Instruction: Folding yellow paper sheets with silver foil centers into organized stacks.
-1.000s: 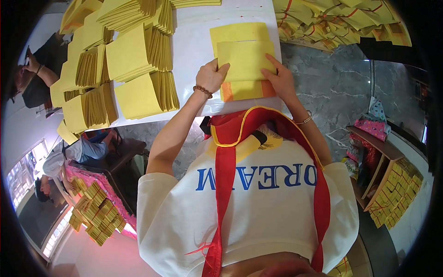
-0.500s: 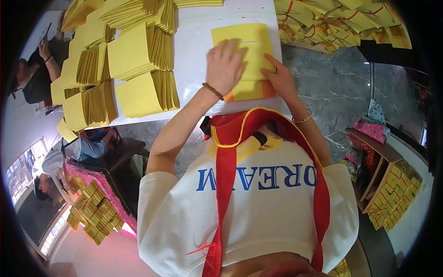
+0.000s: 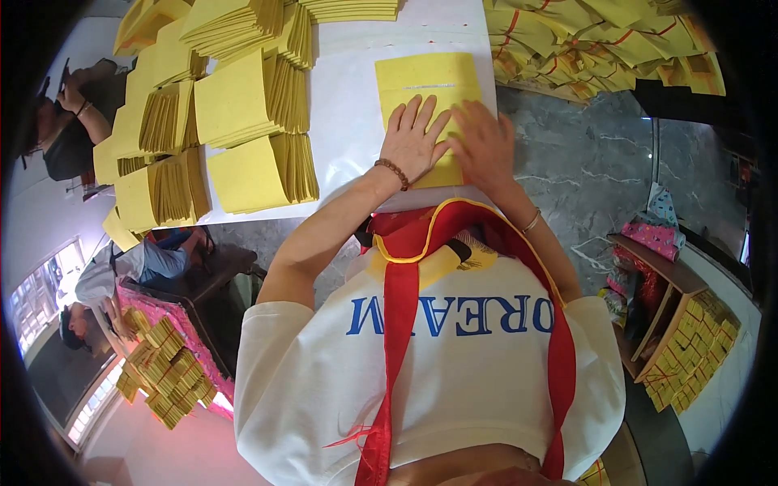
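A yellow paper sheet with a thin pale line across it lies at the near right corner of the white table, its near part folded or overlapped. My left hand, a beaded bracelet at its wrist, rests flat on it with fingers spread. Close beside it, my right hand is over the sheet's right edge, a bangle at its wrist. Its fingers look apart, though motion blurs them. Whether one or several layers lie under my hands is hidden.
Folded yellow paper stacks cover the white table's left side. Bundles of yellow paper tied with red strips lie at the far right. At the left, a person sits near more yellow bundles. A shelf unit stands at right.
My left hand has moved nearer and right, now flat on the sheet. My right hand has swung inward over it. An orange patch that showed at the sheet's near end is covered.
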The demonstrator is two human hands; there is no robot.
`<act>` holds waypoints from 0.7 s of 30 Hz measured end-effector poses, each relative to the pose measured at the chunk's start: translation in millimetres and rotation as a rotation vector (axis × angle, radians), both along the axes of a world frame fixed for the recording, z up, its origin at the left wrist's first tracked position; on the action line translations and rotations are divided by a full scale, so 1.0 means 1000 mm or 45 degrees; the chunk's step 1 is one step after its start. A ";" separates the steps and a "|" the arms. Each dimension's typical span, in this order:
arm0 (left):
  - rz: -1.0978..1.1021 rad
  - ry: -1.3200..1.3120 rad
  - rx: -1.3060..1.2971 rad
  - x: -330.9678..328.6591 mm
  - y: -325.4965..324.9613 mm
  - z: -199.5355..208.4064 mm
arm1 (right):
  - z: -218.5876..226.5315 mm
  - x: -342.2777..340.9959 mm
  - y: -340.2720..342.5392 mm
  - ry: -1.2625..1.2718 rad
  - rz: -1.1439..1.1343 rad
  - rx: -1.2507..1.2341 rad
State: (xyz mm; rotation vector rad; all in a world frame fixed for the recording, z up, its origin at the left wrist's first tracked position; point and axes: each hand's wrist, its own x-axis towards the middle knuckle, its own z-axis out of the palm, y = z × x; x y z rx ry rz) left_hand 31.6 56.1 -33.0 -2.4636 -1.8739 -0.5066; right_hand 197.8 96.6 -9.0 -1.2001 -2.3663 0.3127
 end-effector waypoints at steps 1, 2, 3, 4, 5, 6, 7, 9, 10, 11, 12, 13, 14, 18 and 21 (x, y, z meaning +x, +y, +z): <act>-0.007 -0.001 0.000 0.000 0.000 0.000 | -0.001 -0.004 0.001 -0.086 0.134 0.041; -0.010 0.013 -0.039 -0.001 0.000 0.000 | -0.003 -0.006 0.003 -0.172 0.268 0.081; -0.013 0.027 -0.077 -0.002 0.000 0.001 | -0.008 -0.006 0.003 -0.174 0.263 0.081; -0.013 0.026 -0.074 -0.003 0.000 0.000 | -0.014 -0.006 0.004 -0.178 0.250 0.067; -0.032 -0.078 -0.064 -0.004 0.000 0.000 | -0.018 -0.005 0.004 -0.183 0.238 0.054; -0.051 -0.183 -0.053 -0.006 0.000 -0.001 | -0.023 -0.005 0.005 -0.185 0.238 0.057; -0.045 -0.183 -0.054 -0.011 0.000 0.000 | -0.025 -0.008 0.004 -0.213 0.209 0.069; -0.142 -0.575 -0.164 -0.021 0.001 0.002 | -0.026 -0.009 0.004 -0.242 0.184 0.081; -0.143 -0.576 -0.165 -0.022 0.002 0.009 | -0.026 -0.009 0.005 -0.271 0.185 0.096; -0.157 -0.547 -0.158 -0.021 0.002 0.018 | -0.026 -0.009 0.005 -0.300 0.185 0.110; -0.173 -0.519 -0.151 -0.020 0.001 0.024 | -0.027 -0.009 0.005 -0.302 0.183 0.110; -0.169 -0.518 -0.148 -0.019 -0.002 0.025 | -0.027 -0.010 0.005 -0.303 0.185 0.098; -0.190 -0.361 -0.193 -0.017 -0.005 0.025 | -0.027 -0.011 0.004 -0.304 0.186 0.085; -0.149 0.185 -0.204 0.000 -0.005 0.021 | -0.030 0.000 0.012 -0.280 0.232 0.018; -0.125 0.363 -0.102 0.012 -0.006 0.020 | -0.039 0.016 0.030 0.146 0.193 -0.577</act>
